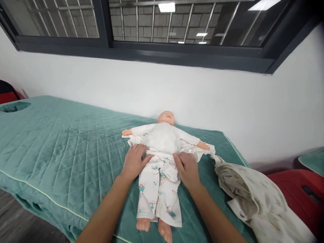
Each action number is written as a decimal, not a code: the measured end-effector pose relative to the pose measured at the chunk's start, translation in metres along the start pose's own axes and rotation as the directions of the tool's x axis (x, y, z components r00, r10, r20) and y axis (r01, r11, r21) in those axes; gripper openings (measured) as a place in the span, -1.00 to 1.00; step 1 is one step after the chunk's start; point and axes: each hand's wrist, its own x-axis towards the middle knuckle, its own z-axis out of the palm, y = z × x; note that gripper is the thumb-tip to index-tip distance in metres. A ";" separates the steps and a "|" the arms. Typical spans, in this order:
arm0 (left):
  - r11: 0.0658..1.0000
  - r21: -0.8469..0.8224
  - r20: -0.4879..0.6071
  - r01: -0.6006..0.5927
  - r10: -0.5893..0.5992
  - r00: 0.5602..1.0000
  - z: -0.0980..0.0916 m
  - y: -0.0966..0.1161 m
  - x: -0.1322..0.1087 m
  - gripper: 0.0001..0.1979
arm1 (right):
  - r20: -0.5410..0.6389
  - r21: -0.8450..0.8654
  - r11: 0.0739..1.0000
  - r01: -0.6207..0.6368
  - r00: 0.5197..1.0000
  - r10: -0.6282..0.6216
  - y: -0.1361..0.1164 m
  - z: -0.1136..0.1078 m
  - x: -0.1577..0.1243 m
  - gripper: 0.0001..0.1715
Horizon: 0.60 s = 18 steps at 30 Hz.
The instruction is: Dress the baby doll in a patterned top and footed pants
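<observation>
A baby doll [165, 117] lies on its back with its arms spread and its feet toward me. White printed pants [162, 185] cover its legs, and its torso is white and rounded [163, 136]. My left hand [135, 160] grips the waistband of the pants at one side, its fingers curled over the edge. At the other side of the waist, my right hand [187, 165] pinches the same waistband between thumb and fingers. An opened white printed shirt [198, 152] is spread under the doll's back and arms.
A green quilted bed cover [76, 145] lies beneath the doll, with a round hole [15, 106] at the far left. A bundled pale patterned cloth [253, 192] and a red bag-like object [296, 189] are at the right. Behind stands a white wall [113, 84] below a dark-framed window [177, 55].
</observation>
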 end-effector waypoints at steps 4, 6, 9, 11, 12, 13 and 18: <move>0.996 -0.085 -0.027 -0.006 0.004 1.000 0.003 0.002 -0.003 -0.87 | 0.077 0.210 0.958 -0.197 0.980 0.185 -0.011 -0.004 -0.017 -0.66; 0.990 -0.142 -0.073 -0.022 0.012 0.997 0.007 0.003 -0.002 -0.89 | 0.090 0.317 0.912 -0.260 0.966 0.244 -0.012 -0.003 -0.017 -0.72; 0.982 -0.181 -0.129 -0.049 0.025 0.991 0.015 0.004 0.007 -0.91 | 0.086 0.414 0.870 -0.269 0.963 0.256 -0.010 -0.001 -0.014 -0.78; 0.980 -0.190 -0.142 -0.059 0.032 0.989 0.020 0.003 0.017 -0.92 | 0.077 0.433 0.864 -0.258 0.965 0.250 -0.007 0.001 -0.012 -0.75; 0.979 -0.195 -0.142 -0.064 0.036 0.989 0.022 0.003 0.023 -0.92 | 0.075 0.436 0.863 -0.255 0.966 0.247 -0.005 0.002 -0.012 -0.72; 0.978 -0.199 -0.141 -0.069 0.041 0.989 0.024 0.002 0.029 -0.91 | 0.074 0.437 0.863 -0.254 0.966 0.247 -0.003 0.004 -0.012 -0.69; 0.982 -0.176 -0.097 -0.069 0.052 0.994 0.029 -0.003 0.048 -0.85 | 0.074 0.410 0.873 -0.265 0.963 0.258 0.005 0.009 -0.006 -0.54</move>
